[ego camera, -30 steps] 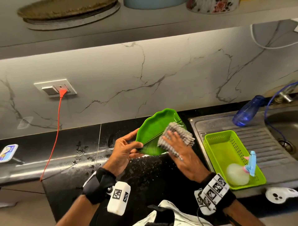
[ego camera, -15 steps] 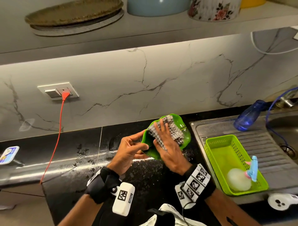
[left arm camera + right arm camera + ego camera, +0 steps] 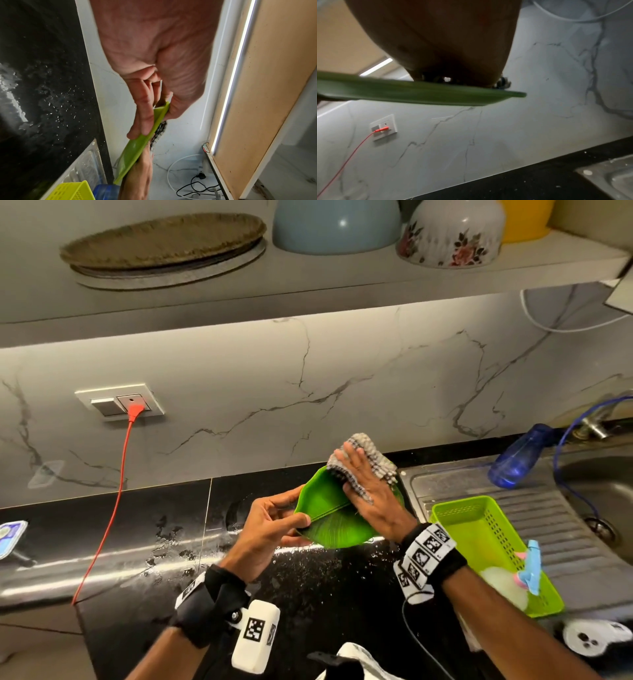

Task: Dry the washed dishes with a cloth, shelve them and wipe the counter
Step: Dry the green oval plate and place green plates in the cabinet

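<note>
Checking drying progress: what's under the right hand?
A grey knitted cloth, pressed flat onto the green leaf-shaped plate. The plate surface beneath it is covered.

Left hand (image 3: 270, 529) pinches the dish (image 3: 329, 518) rim, thumb on top and fingers curled beneath; right hand (image 3: 370, 494) lies flat with straight fingers pressing the cloth (image 3: 376, 463) onto the dish, both forearms reaching forward

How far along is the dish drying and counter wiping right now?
Done: bowls and a flat tray already sit on the shelf, though who put them there is not shown. In hand: the left hand grips the green plate by its rim while the right hand presses the cloth on it. Left: shelving the plate and wiping the counter, which is wet.
</note>
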